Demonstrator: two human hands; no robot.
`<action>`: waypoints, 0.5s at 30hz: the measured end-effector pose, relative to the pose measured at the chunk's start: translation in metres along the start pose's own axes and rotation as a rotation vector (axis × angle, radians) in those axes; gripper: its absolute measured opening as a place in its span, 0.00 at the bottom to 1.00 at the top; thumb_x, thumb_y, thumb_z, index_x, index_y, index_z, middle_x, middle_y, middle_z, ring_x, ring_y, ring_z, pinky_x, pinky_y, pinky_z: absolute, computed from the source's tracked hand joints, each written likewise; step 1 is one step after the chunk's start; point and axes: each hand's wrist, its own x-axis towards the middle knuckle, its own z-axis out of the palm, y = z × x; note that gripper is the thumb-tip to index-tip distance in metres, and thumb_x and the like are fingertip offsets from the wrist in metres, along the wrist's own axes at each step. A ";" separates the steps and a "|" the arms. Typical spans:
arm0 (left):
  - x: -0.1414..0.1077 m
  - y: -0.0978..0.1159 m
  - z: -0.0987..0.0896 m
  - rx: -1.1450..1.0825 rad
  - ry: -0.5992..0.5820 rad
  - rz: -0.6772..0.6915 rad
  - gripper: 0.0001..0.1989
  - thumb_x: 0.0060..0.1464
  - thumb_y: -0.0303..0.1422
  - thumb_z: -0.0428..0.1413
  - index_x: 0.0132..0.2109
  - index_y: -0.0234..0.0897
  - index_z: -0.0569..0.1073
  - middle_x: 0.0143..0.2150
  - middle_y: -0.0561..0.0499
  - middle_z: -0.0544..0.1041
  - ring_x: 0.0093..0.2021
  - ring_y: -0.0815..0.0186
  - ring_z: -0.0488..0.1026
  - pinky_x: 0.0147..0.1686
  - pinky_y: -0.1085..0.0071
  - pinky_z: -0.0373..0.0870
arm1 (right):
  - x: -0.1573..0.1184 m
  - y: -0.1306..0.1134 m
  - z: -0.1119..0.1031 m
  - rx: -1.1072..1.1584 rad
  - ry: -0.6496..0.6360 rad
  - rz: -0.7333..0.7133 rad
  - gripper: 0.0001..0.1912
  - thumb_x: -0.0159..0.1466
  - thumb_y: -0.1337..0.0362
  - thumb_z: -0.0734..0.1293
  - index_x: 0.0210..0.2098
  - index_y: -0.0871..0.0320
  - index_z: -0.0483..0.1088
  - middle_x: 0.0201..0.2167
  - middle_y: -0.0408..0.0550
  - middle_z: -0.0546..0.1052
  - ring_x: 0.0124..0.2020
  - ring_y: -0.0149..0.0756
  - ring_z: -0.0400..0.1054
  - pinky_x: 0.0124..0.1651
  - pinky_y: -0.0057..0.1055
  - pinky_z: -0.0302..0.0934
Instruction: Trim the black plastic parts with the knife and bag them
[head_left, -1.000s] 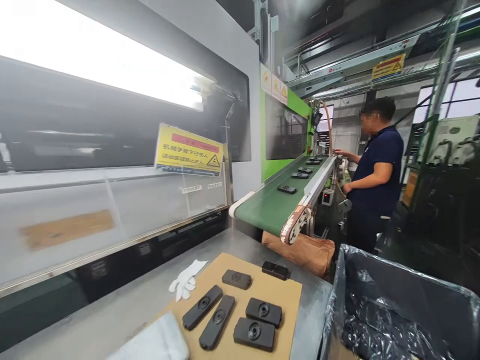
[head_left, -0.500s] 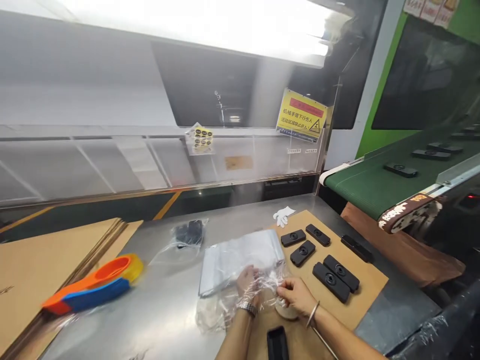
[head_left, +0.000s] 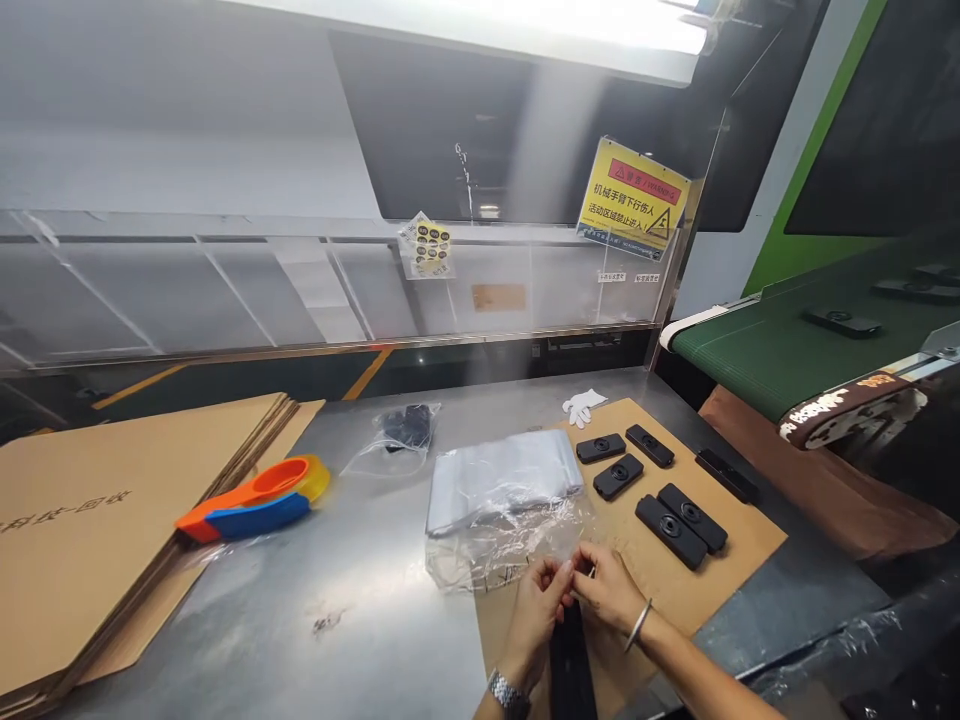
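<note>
My left hand [head_left: 536,612], with a watch on its wrist, and my right hand [head_left: 606,590], with a bangle, meet fingertip to fingertip. Both are pinched closed; what lies between the fingers is too small to make out. Just below them a long black part [head_left: 571,670] runs down to the frame's bottom edge. Beyond my hands a stack of clear plastic bags [head_left: 502,480] lies on the metal table. Several black parts [head_left: 671,530] with round centres rest on the cardboard sheet [head_left: 739,560] to the right.
An orange and blue tape dispenser [head_left: 259,500] stands by stacked cardboard [head_left: 135,480] at the left. A bagged black item [head_left: 405,428] lies at the table's back. A white glove [head_left: 583,407] touches the cardboard sheet. A green conveyor [head_left: 757,350] carries black parts at the right.
Both hands have come off the crinkled plastic and moved nearer to me, fingertips now together over the long black part. The view has shifted, so the scene sits differently in frame.
</note>
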 end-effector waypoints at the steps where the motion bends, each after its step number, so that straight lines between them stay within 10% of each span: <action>1: -0.002 -0.001 0.001 0.033 0.009 0.027 0.20 0.43 0.49 0.56 0.25 0.35 0.66 0.19 0.56 0.65 0.18 0.73 0.61 0.17 0.76 0.54 | -0.002 0.000 0.000 -0.018 -0.002 -0.001 0.06 0.51 0.65 0.65 0.19 0.59 0.65 0.17 0.38 0.68 0.21 0.28 0.60 0.27 0.25 0.54; 6: -0.014 -0.001 -0.004 0.289 0.175 0.214 0.15 0.51 0.42 0.50 0.24 0.36 0.67 0.20 0.53 0.65 0.22 0.66 0.63 0.24 0.70 0.60 | -0.011 -0.004 -0.010 -0.125 0.071 -0.023 0.04 0.54 0.67 0.62 0.22 0.59 0.64 0.18 0.38 0.65 0.21 0.29 0.59 0.25 0.26 0.53; 10: -0.029 0.007 -0.004 0.574 0.254 0.472 0.12 0.51 0.32 0.51 0.43 0.39 0.72 0.40 0.44 0.71 0.42 0.56 0.65 0.43 0.61 0.59 | -0.027 -0.021 -0.007 -0.228 0.071 -0.154 0.06 0.55 0.71 0.60 0.25 0.57 0.66 0.26 0.44 0.69 0.31 0.35 0.63 0.35 0.30 0.55; 15: -0.036 0.004 -0.018 0.788 0.235 0.646 0.11 0.53 0.30 0.48 0.38 0.42 0.75 0.32 0.47 0.72 0.34 0.59 0.66 0.37 0.64 0.61 | -0.057 -0.028 0.008 -0.295 0.101 -0.189 0.08 0.59 0.70 0.60 0.36 0.56 0.67 0.33 0.48 0.71 0.36 0.39 0.65 0.39 0.34 0.57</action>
